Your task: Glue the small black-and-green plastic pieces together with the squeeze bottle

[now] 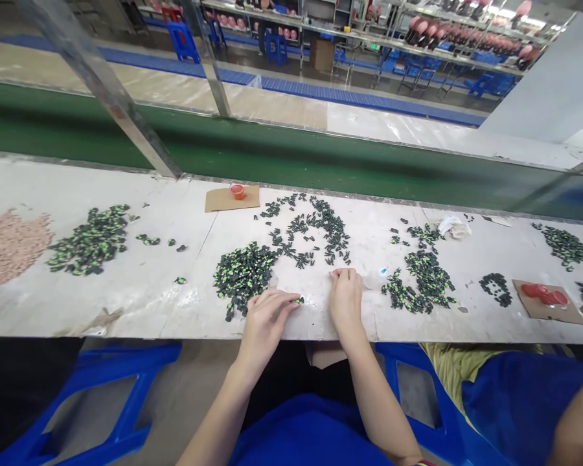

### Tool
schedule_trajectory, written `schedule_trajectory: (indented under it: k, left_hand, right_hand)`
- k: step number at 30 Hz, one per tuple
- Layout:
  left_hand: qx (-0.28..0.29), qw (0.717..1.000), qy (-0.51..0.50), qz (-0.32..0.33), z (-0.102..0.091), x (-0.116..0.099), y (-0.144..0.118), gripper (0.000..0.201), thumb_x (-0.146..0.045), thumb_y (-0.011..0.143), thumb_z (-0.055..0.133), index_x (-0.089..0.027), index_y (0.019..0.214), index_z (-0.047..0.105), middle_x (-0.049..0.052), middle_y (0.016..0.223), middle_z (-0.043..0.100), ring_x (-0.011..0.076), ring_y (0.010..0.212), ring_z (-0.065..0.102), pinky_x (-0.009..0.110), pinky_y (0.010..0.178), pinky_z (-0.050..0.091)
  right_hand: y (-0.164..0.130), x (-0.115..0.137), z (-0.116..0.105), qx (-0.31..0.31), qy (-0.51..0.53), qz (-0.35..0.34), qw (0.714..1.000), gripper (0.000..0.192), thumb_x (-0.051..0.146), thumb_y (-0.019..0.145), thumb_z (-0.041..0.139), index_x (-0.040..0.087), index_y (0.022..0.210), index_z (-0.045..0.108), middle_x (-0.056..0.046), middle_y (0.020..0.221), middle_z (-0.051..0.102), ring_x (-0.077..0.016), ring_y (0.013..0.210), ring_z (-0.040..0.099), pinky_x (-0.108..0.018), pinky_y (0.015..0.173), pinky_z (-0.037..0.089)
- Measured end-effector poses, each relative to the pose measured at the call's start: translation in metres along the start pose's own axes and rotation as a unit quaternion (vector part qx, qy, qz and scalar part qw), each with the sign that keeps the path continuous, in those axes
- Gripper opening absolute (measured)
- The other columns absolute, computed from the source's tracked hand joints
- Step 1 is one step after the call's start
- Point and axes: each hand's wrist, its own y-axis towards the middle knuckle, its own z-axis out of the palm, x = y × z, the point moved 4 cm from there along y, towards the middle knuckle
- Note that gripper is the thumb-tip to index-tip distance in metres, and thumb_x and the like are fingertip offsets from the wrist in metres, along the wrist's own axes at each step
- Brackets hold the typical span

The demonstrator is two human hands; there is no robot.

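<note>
My left hand (267,317) rests near the front edge of the white workbench (140,291), its fingertips pinching a small green-and-black part (298,300). Just left of it lies a dense pile of the same parts (243,272). My right hand (346,299) lies knuckles up on the bench with its fingers curled under; whether it holds anything is hidden. Beyond both hands a loose ring of dark parts (311,226) is spread out.
More part heaps lie at left (91,241) and right (422,281), a pink heap (7,246) at far left. A red cup (237,191) sits on cardboard. A green conveyor belt (272,155) runs behind. A co-worker in blue (529,401) sits at right.
</note>
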Motion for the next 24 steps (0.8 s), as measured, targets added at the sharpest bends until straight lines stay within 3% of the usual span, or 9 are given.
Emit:
schedule_trajectory:
  k: [5, 10, 15, 20, 24]
  left_hand:
    - [-0.003, 1.000, 0.009, 0.013, -0.001, -0.006, 0.005, 0.014, -0.026, 0.090, 0.053, -0.026, 0.091, 0.067, 0.001, 0.089, 0.073, 0.0197, 0.088, 0.062, 0.038, 0.087, 0.036]
    - [-0.013, 0.999, 0.035, 0.020, 0.002, -0.012, 0.008, 0.015, -0.025, 0.090, 0.053, -0.026, 0.090, 0.068, 0.000, 0.089, 0.073, 0.0192, 0.087, 0.062, 0.037, 0.085, 0.036]
    - [-0.021, 0.998, 0.043, 0.042, 0.003, -0.019, 0.009, 0.015, -0.023, 0.091, 0.053, -0.025, 0.091, 0.068, 0.000, 0.088, 0.073, 0.0182, 0.086, 0.063, 0.036, 0.083, 0.035]
    - [-0.006, 0.998, 0.037, 0.047, 0.002, -0.026, 0.009, 0.015, -0.025, 0.090, 0.054, -0.026, 0.093, 0.069, 0.001, 0.088, 0.073, 0.0183, 0.086, 0.063, 0.035, 0.083, 0.037]
    - [-0.010, 0.998, 0.035, 0.052, 0.002, -0.030, 0.008, 0.016, -0.026, 0.091, 0.053, -0.025, 0.093, 0.069, 0.001, 0.087, 0.073, 0.0182, 0.086, 0.063, 0.035, 0.084, 0.038]
  right_hand:
    - [-0.017, 0.010, -0.017, 0.039, 0.111, 0.003, 0.993, 0.030, 0.033, 0.094, 0.036, 0.019, 0.086, 0.062, -0.005, 0.074, 0.062, -0.0188, 0.066, 0.058, -0.031, 0.063, 0.045]
    - [-0.031, 0.012, -0.027, 0.090, 0.185, 0.017, 0.979, 0.032, 0.035, 0.091, 0.042, 0.019, 0.090, 0.069, -0.005, 0.076, 0.064, -0.0165, 0.062, 0.059, -0.029, 0.061, 0.048]
    - [-0.038, 0.014, -0.027, 0.137, 0.307, 0.060, 0.940, 0.031, 0.036, 0.084, 0.054, 0.018, 0.107, 0.066, -0.002, 0.071, 0.064, -0.0129, 0.055, 0.058, -0.026, 0.055, 0.050]
    - [-0.042, 0.011, -0.027, 0.092, 0.406, 0.156, 0.896, 0.027, 0.041, 0.071, 0.071, 0.017, 0.082, 0.069, -0.003, 0.066, 0.070, -0.0160, 0.058, 0.065, -0.029, 0.057, 0.055]
    - [-0.043, 0.009, -0.029, 0.086, 0.417, 0.157, 0.891, 0.027, 0.039, 0.068, 0.073, 0.018, 0.085, 0.074, -0.005, 0.075, 0.074, -0.0196, 0.065, 0.069, -0.035, 0.066, 0.059]
